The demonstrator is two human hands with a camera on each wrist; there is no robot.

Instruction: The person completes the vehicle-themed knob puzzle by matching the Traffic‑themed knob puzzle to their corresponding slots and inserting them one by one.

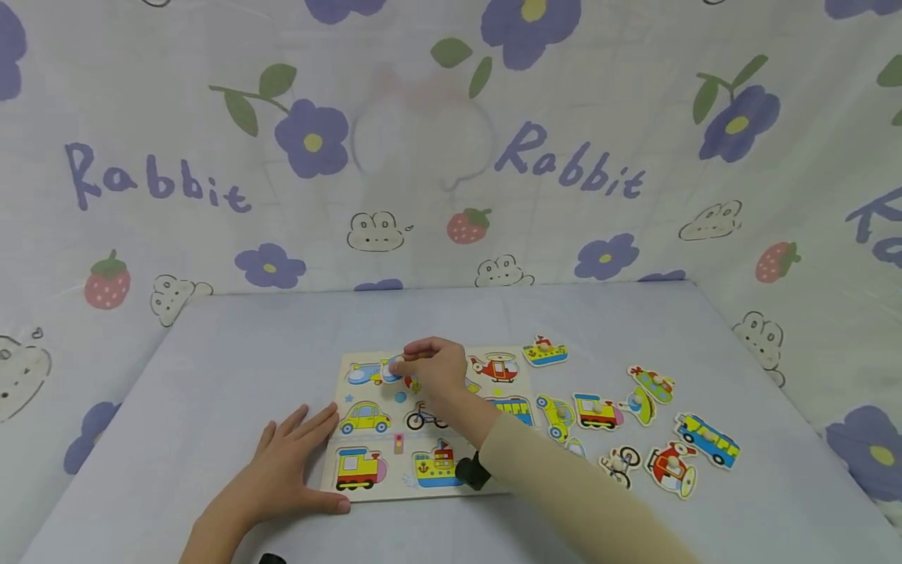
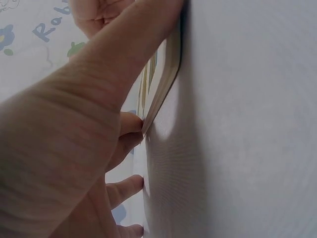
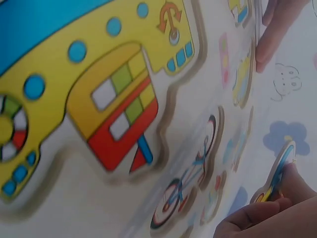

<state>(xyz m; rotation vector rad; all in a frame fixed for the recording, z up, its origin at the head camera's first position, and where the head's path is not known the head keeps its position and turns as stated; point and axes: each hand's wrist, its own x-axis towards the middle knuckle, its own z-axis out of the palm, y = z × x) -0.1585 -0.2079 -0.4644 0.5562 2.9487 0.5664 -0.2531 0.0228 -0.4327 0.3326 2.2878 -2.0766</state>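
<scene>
My right hand (image 1: 440, 374) pinches a small blue and yellow puzzle piece (image 1: 390, 369) between thumb and fingers. It holds the piece over the top left of the wooden puzzle board (image 1: 398, 479), beside a blue and yellow vehicle recess (image 1: 361, 374). The right wrist view shows the piece (image 3: 278, 171) tilted on edge, clear of the board's face. Fingers spread, my left hand (image 1: 285, 466) lies at the board's left side, its thumb by the near left corner. In the left wrist view, fingertips (image 2: 131, 124) meet the board's edge. My right forearm hides part of the board.
Loose knobbed pieces lie right of the board: a boat (image 1: 545, 352), car (image 1: 555, 417), train (image 1: 597, 411), bus (image 1: 707, 440), bicycle (image 1: 620, 465), helicopter (image 1: 672, 468) and others. One piece (image 1: 575, 447) is partly behind the sleeve. A printed curtain (image 1: 423, 188) stands behind the table.
</scene>
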